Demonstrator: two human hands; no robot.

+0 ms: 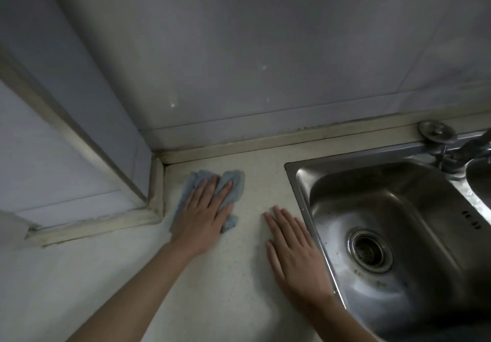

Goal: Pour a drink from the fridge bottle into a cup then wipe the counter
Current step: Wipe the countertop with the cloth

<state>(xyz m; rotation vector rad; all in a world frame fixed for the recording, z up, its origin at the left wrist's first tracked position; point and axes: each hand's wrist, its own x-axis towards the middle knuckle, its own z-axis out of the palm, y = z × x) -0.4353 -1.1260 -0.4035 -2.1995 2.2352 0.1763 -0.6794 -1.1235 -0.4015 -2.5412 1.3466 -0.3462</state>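
A crumpled blue-grey cloth (237,182) lies on the pale speckled counter (218,283) near the back corner. My left hand (204,216) presses flat on top of the cloth, fingers spread toward the wall. My right hand (295,254) rests palm down on the bare counter, fingers apart, holding nothing, just left of the sink rim. No bottle or cup is in view.
A steel sink (313,208) with a round drain (370,250) fills the right side; a tap (470,146) and a round metal cap (435,130) stand behind it. A tiled wall runs along the back. A boxed wall corner with pale trim (156,182) juts out at left.
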